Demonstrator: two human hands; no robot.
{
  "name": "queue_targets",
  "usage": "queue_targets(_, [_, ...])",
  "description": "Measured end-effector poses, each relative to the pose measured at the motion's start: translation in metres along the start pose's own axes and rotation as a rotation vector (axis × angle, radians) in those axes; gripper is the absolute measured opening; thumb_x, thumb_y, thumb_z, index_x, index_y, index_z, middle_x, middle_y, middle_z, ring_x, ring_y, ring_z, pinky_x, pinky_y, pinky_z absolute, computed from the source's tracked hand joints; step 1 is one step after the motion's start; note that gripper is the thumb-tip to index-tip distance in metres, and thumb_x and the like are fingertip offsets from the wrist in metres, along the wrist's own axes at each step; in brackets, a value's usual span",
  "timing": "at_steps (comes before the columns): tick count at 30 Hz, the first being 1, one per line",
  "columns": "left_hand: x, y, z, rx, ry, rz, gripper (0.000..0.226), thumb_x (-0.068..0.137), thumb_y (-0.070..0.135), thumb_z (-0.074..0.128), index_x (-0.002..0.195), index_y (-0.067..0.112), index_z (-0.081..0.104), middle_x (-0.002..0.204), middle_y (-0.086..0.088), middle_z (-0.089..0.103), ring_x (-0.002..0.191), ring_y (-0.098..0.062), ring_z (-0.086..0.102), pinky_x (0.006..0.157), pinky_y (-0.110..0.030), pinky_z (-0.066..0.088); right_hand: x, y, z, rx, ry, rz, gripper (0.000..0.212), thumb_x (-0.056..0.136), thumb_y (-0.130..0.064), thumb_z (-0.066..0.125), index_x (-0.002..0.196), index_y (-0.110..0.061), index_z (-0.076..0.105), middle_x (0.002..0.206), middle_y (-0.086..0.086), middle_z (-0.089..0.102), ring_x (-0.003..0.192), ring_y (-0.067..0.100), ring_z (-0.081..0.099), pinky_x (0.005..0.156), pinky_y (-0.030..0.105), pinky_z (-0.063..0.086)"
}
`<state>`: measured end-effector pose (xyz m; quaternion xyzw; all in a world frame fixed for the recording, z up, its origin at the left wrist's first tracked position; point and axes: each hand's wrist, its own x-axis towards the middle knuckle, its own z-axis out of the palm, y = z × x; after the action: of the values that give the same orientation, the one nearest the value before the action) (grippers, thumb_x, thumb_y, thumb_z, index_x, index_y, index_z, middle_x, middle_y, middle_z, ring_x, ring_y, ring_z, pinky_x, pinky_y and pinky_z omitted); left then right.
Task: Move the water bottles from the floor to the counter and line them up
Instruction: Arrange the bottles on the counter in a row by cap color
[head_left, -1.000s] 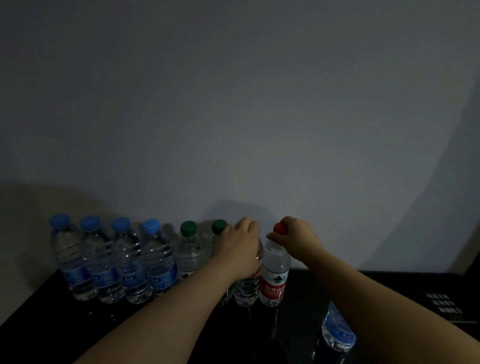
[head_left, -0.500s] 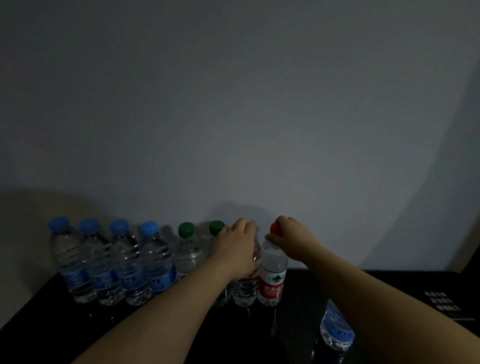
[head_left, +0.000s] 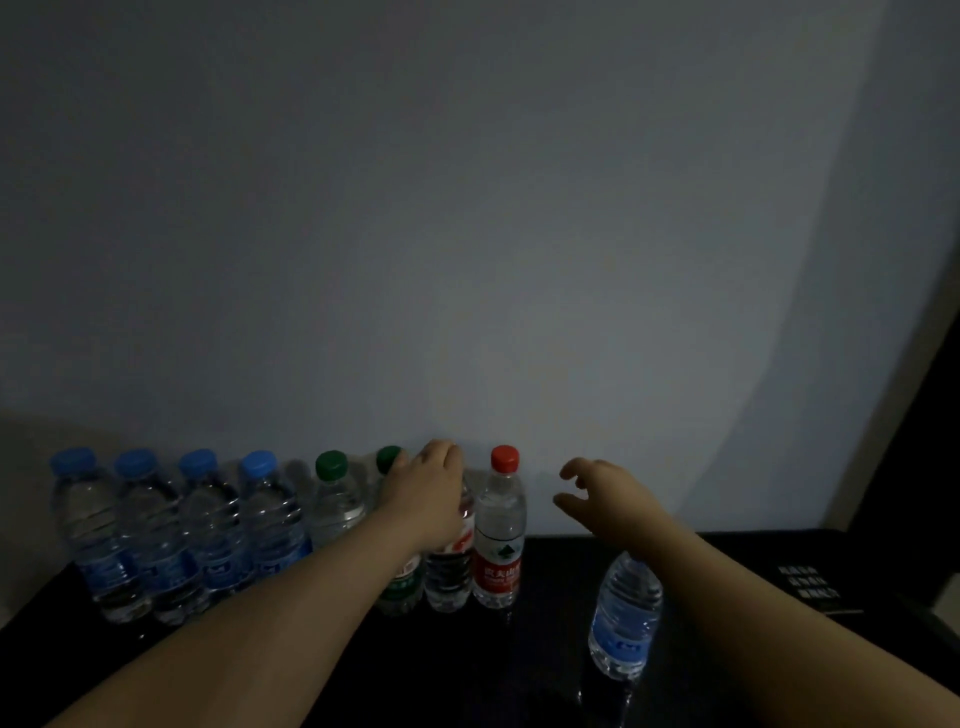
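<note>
left hand (head_left: 428, 491): fingers curled over top of hidden-cap bottle (head_left: 447, 577), gripping it | right hand (head_left: 605, 496): empty, fingers loosely parted in air | red-capped bottle (head_left: 500, 530): upright between both hands, just beside gripped one | stray bottle (head_left: 623, 618): below right wrist | blue-capped bottles (head_left: 208, 525), green-capped bottles (head_left: 335, 499): rowed left of left hand on counter (head_left: 467, 670)

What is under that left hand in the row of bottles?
A clear water bottle standing on the black counter; its lower body and a reddish label show. The left hand covers its neck and cap, hiding the cap's colour.
</note>
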<state>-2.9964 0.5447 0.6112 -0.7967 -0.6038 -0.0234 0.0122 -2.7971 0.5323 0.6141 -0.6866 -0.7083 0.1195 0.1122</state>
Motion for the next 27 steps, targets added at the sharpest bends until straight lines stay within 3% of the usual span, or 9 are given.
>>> queue_targets(7, [-0.006, 0.019, 0.006, -0.064, 0.054, 0.001, 0.071, 0.097, 0.027, 0.040, 0.152, 0.016, -0.003, 0.161, -0.003, -0.006, 0.149, -0.021, -0.003, 0.122, -0.043, 0.005, -0.026, 0.033, 0.002, -0.097, -0.080, 0.153, 0.047, 0.094, -0.039, 0.050, 0.134, -0.016, 0.042, 0.131, 0.011, 0.053, 0.116, 0.027, 0.055, 0.096, 0.038, 0.049])
queue_targets(16, [0.001, 0.029, 0.001, -0.068, 0.001, 0.065, 0.079, 0.091, 0.031, 0.051, 0.152, 0.023, 0.001, 0.161, 0.003, 0.005, 0.149, -0.021, 0.002, 0.120, -0.043, 0.003, -0.027, 0.046, 0.005, -0.142, -0.154, 0.208, 0.036, 0.090, -0.037, 0.057, 0.118, -0.014, 0.053, 0.119, 0.008, 0.059, 0.108, 0.024, 0.058, 0.094, 0.038, 0.051])
queue_targets(27, [0.008, 0.021, 0.002, -0.101, -0.020, 0.060, 0.079, 0.090, 0.032, 0.053, 0.152, 0.024, 0.004, 0.161, -0.001, -0.001, 0.149, -0.021, -0.002, 0.120, -0.037, 0.000, -0.018, 0.047, 0.004, -0.158, -0.118, 0.163, 0.036, 0.089, -0.043, 0.057, 0.113, -0.017, 0.057, 0.113, 0.006, 0.062, 0.102, 0.020, 0.060, 0.088, 0.034, 0.052])
